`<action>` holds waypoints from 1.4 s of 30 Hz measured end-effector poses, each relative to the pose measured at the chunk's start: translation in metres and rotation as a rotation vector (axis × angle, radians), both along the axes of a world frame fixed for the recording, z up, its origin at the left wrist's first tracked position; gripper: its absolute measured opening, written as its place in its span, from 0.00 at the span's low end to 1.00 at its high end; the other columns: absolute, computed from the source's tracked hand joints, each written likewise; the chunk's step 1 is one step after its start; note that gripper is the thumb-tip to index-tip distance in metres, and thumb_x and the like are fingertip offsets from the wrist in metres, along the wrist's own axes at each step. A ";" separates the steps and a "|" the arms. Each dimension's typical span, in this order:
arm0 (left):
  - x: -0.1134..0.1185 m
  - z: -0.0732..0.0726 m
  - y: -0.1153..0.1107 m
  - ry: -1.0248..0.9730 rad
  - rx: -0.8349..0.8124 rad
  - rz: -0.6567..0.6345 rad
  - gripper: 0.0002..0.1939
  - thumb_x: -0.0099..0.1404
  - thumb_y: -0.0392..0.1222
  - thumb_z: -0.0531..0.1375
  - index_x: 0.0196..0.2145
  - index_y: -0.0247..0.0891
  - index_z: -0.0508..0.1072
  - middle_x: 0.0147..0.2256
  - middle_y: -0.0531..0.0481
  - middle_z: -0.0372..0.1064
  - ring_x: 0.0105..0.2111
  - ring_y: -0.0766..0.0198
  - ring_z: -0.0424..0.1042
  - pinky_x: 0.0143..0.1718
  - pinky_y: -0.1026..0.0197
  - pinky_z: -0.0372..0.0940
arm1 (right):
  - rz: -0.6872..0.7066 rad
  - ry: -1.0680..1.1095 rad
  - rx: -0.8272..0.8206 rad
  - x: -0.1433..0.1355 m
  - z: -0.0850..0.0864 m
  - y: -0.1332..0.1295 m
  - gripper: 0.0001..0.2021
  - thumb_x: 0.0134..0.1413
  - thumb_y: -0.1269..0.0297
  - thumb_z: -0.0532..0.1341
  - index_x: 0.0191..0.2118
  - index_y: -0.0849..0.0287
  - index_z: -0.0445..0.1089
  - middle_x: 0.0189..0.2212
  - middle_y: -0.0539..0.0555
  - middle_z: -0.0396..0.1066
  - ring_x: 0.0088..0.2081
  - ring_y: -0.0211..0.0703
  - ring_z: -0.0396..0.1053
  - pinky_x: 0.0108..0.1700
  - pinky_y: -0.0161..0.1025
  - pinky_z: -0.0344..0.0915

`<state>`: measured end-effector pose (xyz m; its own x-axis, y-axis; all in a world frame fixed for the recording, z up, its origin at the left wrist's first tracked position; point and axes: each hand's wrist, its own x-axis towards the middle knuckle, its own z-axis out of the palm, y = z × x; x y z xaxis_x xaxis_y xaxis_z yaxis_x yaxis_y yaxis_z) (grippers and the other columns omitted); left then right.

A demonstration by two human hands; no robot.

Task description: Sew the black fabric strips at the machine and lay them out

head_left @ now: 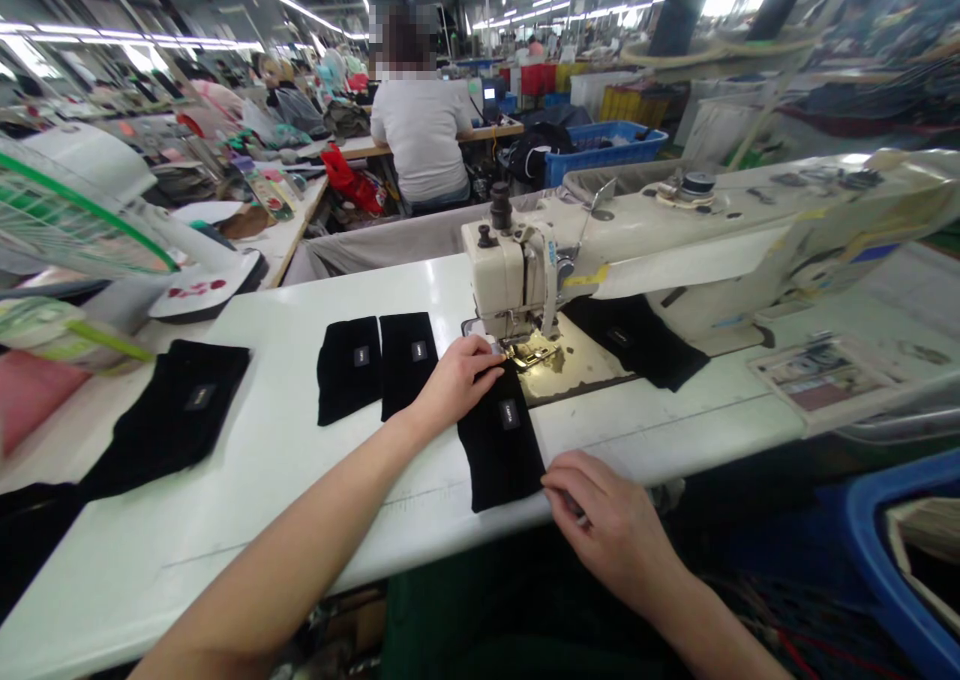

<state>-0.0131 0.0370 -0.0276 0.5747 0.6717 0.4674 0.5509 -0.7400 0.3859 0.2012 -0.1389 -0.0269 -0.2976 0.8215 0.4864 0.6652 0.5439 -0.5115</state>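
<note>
A black fabric piece [501, 455] with a small grey label lies on the white sewing table, its far end at the presser foot [531, 353] of a sewing machine [517, 270]. My left hand [461, 375] is closed on the far left edge of this piece, fingertips close beside the foot. At the near right corner, my right hand [604, 510] pinches the cloth between thumb and fingers. Two similar labelled pieces, one black piece [349, 370] and another black piece [405, 360], lie flat left of my left hand. Under the machine arm rests one more black piece [637, 340].
More black cloth [180, 405] lies at the table's left, near a fan [82, 200] with a green rim. A blue basket [870, 520] stands low at the right. Ahead, a person in a white shirt [420, 130] sits with their back to me.
</note>
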 end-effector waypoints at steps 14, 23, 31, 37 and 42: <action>0.005 0.017 -0.012 0.288 0.105 0.048 0.12 0.73 0.38 0.54 0.47 0.35 0.76 0.39 0.43 0.68 0.40 0.55 0.67 0.45 0.52 0.69 | 0.007 -0.046 -0.045 0.000 0.005 0.001 0.09 0.65 0.74 0.54 0.40 0.58 0.70 0.37 0.55 0.72 0.36 0.43 0.71 0.37 0.38 0.67; 0.005 0.020 -0.011 0.354 0.107 0.062 0.13 0.73 0.38 0.54 0.48 0.34 0.76 0.39 0.42 0.67 0.40 0.55 0.66 0.45 0.51 0.69 | 0.035 -0.164 -0.164 0.004 0.012 0.006 0.08 0.62 0.75 0.54 0.40 0.58 0.70 0.39 0.55 0.71 0.37 0.43 0.70 0.36 0.37 0.66; 0.010 0.038 -0.068 0.390 0.118 -0.054 0.11 0.69 0.32 0.55 0.44 0.33 0.75 0.45 0.39 0.70 0.44 0.52 0.70 0.44 0.49 0.71 | 0.059 -0.226 -0.110 0.011 0.008 -0.005 0.20 0.52 0.81 0.53 0.48 0.59 0.71 0.43 0.57 0.71 0.36 0.44 0.71 0.32 0.38 0.65; 0.006 0.040 -0.132 0.321 0.016 -0.328 0.12 0.71 0.35 0.53 0.47 0.31 0.74 0.41 0.41 0.73 0.44 0.55 0.72 0.44 0.54 0.74 | 0.087 -0.239 -0.109 0.015 0.005 -0.003 0.23 0.51 0.82 0.53 0.50 0.59 0.71 0.41 0.56 0.71 0.36 0.44 0.70 0.33 0.38 0.66; 0.002 0.035 -0.131 0.304 0.046 -0.317 0.14 0.72 0.34 0.52 0.52 0.31 0.71 0.44 0.39 0.73 0.49 0.54 0.72 0.49 0.53 0.74 | 0.077 -0.240 -0.120 0.014 0.006 0.001 0.22 0.49 0.82 0.53 0.48 0.59 0.72 0.40 0.55 0.70 0.35 0.43 0.69 0.34 0.37 0.66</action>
